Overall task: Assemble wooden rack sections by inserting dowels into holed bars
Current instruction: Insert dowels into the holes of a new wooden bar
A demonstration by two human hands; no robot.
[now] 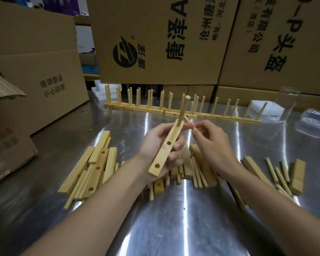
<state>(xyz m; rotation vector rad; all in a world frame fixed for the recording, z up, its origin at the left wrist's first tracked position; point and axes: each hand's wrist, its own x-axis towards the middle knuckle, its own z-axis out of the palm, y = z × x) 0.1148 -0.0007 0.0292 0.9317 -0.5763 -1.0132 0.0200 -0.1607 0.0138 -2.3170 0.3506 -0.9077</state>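
**Ana:** What are you holding?

**Me:** My left hand (161, 143) is curled round a pale wooden bar with round holes (164, 152). The bar is lifted off the table and slants away from me. One thin round wooden dowel (184, 108) stands upright in its far end, and two holes nearer me are unfilled. My right hand (212, 145) pinches a second short dowel (188, 121) between thumb and forefinger, just beside the bar's far end.

**Ana:** Room to move?

**Me:** There is bare shiny steel table (174, 218) between my forearms. A heap of loose bars and dowels (98, 163) lies to the left, another scatter of bars and dowels (277, 172) to the right, and more lie under my hands. Behind, a row of finished rack sections with upright pegs (174, 112) runs across, well apart from my hands. A large brown cardboard box (41, 71) crowds the left. A clear tumbler (289, 100) and crumpled clear plastic (314, 119) sit far right. I cannot see the table's edges.

**Ana:** Any writing?

**Me:** The middle brown box (155, 43) at the back bears a round black logo and a big "唐泽A", turned sideways. The right-hand brown box (275, 43) shows "有限公司" and "头盔". The left box's print is upside down, and I cannot read it surely.
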